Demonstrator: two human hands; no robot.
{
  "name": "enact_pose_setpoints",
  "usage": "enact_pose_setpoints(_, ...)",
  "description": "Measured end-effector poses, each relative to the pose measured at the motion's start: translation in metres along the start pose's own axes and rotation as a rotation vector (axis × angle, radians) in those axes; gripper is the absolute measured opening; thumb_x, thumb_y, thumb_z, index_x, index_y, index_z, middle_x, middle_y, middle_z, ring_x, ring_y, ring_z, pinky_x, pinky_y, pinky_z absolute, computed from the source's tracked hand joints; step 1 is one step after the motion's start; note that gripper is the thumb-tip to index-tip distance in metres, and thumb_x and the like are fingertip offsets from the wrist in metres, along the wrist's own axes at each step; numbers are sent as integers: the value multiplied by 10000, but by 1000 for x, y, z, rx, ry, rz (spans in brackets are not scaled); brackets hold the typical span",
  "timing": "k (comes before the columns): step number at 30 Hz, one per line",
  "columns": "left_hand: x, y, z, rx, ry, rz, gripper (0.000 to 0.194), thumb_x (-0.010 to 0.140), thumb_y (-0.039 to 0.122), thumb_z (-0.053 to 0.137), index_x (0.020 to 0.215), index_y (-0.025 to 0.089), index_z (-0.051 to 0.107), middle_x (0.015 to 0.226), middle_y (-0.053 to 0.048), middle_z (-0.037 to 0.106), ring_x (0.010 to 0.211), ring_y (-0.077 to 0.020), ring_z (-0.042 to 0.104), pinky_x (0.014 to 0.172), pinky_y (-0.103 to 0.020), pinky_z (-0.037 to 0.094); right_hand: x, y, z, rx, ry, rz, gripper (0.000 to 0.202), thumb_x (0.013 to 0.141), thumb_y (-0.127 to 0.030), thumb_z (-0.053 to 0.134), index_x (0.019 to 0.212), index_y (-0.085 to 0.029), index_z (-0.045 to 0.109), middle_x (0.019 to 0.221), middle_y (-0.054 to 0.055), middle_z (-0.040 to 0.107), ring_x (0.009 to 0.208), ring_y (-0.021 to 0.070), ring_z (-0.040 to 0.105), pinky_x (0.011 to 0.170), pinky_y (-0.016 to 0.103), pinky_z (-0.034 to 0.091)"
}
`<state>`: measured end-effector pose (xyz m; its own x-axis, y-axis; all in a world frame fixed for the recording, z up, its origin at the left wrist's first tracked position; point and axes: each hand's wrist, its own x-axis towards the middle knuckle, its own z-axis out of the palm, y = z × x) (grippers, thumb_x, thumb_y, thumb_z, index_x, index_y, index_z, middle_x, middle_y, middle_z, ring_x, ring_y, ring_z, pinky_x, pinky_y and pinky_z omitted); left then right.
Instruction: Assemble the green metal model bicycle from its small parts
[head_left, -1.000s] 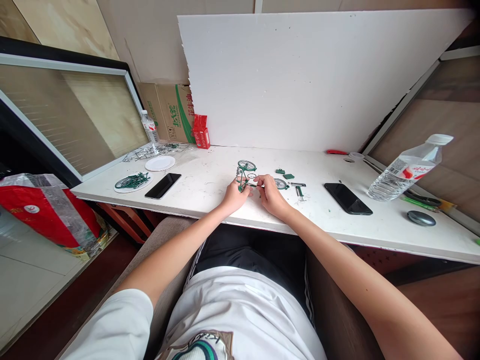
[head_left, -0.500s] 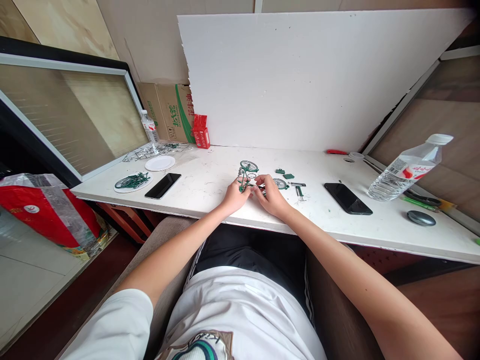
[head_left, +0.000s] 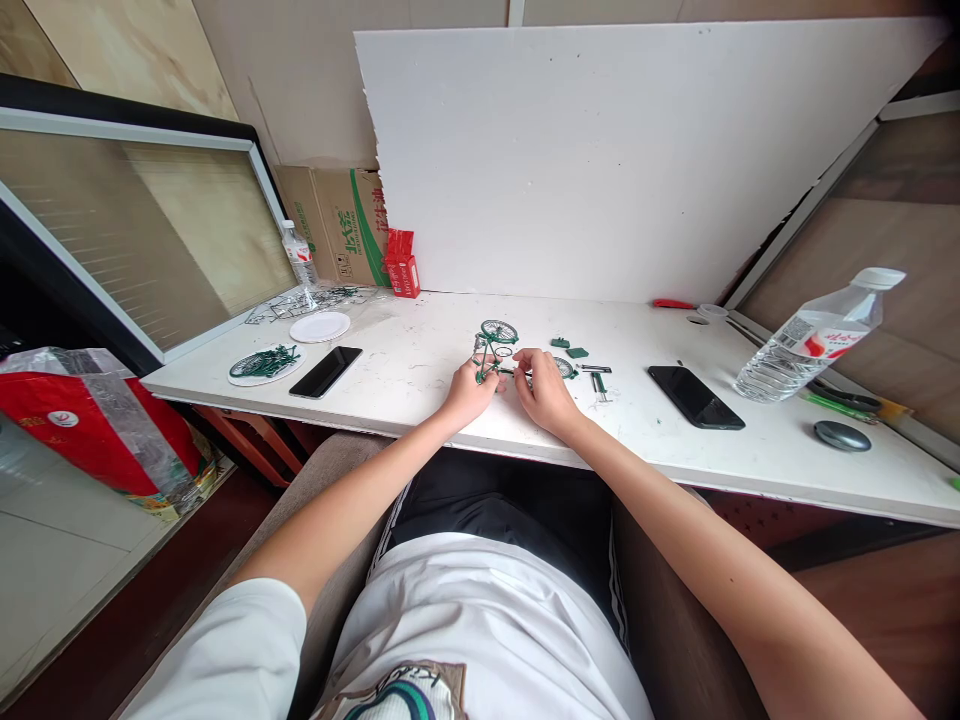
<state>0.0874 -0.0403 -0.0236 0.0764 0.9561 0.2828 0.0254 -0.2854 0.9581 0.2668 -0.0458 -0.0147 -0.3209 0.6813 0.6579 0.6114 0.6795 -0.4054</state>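
Observation:
A small green model bicycle [head_left: 487,352] stands on the table with one spoked wheel at its far end. My left hand [head_left: 469,392] is closed around its near part, thumb and fingers pinching the frame. Just to the right is my right hand [head_left: 546,392], its fingers bent and the thumb and forefinger apart, close to the end of the frame. Something dark and thin shows between these fingers, too small to make out. Beyond my right hand lies a loose spoked wheel [head_left: 562,368], partly covered by the fingers. Green blocks [head_left: 577,352] and thin green parts [head_left: 598,382] lie farther right.
Left on the table are a phone [head_left: 325,371], a plate of green parts [head_left: 238,377], a white plate [head_left: 319,326] and a small red box [head_left: 403,275]. To the right are another phone [head_left: 696,397], a water bottle [head_left: 814,340] and a grey mouse [head_left: 842,436].
My right hand's fingertips have drawn slightly right, away from my left hand, and a gap now shows between the hands. The bicycle has barely shifted in my left hand.

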Motion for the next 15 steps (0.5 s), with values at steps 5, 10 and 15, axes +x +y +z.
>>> enact_pose_setpoints(5, -2, 4, 0, 6, -11, 22, 232, 939, 155, 607, 1169, 169, 640, 901, -66, 772, 836, -188, 772, 851, -320, 600, -1, 2, 2, -71, -29, 53, 214, 1011, -228, 482, 1223, -223, 516, 1022, 125, 692, 1021, 338, 592, 902, 497, 471)
enact_pose_setpoints(10, -1, 2, -1, 8, 8, 31, 243, 932, 167, 622, 1175, 165, 644, 1004, -96, 779, 862, -186, 772, 850, -321, 605, -1, 3, 3, -91, -126, 68, 151, 969, -249, 595, 1115, -246, 557, 954, 102, 718, 1041, 355, 577, 907, 503, 461)
enact_pose_setpoints(15, -1, 2, -2, 52, 35, 24, 249, 920, 180, 644, 1167, 166, 660, 1041, -104, 783, 909, -190, 765, 868, -323, 598, -1, 2, 1, -57, -163, 49, 62, 969, -281, 622, 946, -251, 572, 917, 93, 717, 994, 340, 561, 884, 489, 476)
